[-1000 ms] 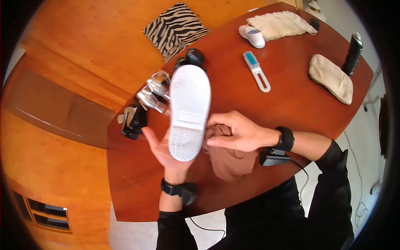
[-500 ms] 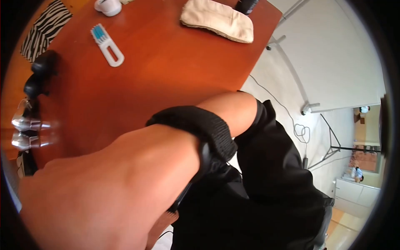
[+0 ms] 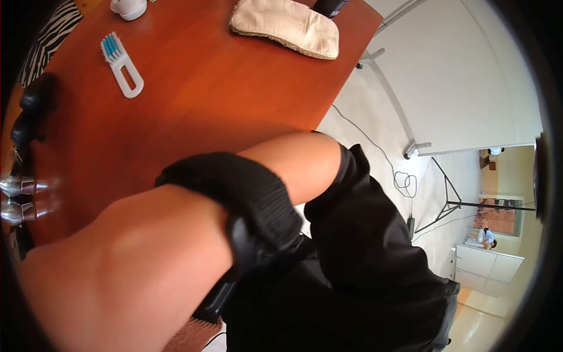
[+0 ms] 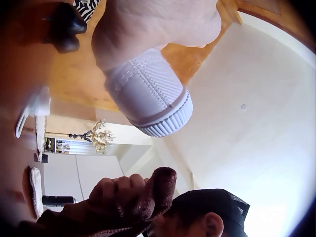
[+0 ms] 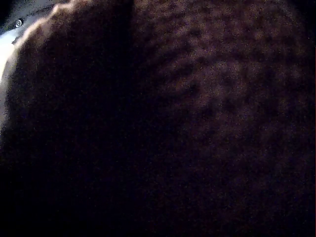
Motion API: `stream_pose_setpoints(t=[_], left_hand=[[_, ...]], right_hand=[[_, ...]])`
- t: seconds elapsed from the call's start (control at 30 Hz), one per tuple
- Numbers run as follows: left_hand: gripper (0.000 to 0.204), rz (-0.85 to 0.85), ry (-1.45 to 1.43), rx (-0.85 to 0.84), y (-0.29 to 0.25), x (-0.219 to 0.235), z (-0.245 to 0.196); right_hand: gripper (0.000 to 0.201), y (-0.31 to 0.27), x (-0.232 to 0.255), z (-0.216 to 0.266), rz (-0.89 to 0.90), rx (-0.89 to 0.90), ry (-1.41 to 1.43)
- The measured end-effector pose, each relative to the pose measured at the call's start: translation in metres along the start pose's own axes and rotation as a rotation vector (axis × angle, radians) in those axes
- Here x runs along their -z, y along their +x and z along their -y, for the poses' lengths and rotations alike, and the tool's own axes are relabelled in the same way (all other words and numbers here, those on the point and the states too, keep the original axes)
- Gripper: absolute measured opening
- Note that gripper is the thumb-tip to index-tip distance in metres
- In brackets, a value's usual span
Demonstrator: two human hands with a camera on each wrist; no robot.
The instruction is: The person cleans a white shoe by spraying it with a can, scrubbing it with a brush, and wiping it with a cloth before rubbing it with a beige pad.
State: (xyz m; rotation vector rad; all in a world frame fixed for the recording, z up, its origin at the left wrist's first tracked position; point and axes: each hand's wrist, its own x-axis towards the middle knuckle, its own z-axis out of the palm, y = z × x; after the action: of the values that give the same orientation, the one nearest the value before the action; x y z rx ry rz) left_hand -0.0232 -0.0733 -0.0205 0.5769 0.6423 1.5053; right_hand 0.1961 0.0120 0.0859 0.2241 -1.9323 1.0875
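Observation:
In the left wrist view, the left hand (image 4: 155, 22) holds a white shoe (image 4: 148, 94) with a ribbed sole edge; its fingertips are hidden. Below the shoe and apart from it, the right hand (image 4: 116, 192) has its fingers curled round a brown cloth (image 4: 160, 192). The back of the right hand (image 3: 129, 264) fills the lower left of the head view, where the left hand and shoe are hidden. A bit of brown cloth (image 3: 196, 335) shows beneath it. Dark, blurred cloth (image 5: 232, 89) covers most of the right wrist view.
On the table (image 3: 193, 82) lie a white brush (image 3: 125, 70) with blue bristles, a beige cloth pad (image 3: 287, 26) and a second white shoe (image 3: 129, 7). Black shoes (image 3: 36, 97) and silver shoes (image 3: 14, 188) stand at the left edge. A cable (image 3: 375, 146) runs over the floor.
The head view has swung right, and the right hand has come up close to the camera. The shoe and left hand, seen earlier over the table, have left that view.

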Motion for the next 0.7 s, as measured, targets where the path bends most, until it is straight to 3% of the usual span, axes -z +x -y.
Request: stream_pose_setpoints(t=[0.17,0.37,0.53,0.7], left_hand=[[0.071,0.072,-0.04,0.04,0.002,-0.005,-0.006],[0.073,0.13,-0.019,0.029,-0.005,-0.006,-0.042],[0.075,0.207,-0.063,0.063,0.0,-0.012,-0.041],[0.076,0.301,-0.006,0.025,0.003,-0.03,-0.075]], right_hand=[[0.035,-0.006,-0.007,-0.003,-0.074,0.122,-0.041],[0.034,0.008,-0.024,-0.013,-0.163,0.346,-0.037],[0.032,0.004,-0.011,0.0,-0.227,0.472,-0.086],[0.031,0.026,-0.023,-0.007,-0.296,0.719,-0.101]])
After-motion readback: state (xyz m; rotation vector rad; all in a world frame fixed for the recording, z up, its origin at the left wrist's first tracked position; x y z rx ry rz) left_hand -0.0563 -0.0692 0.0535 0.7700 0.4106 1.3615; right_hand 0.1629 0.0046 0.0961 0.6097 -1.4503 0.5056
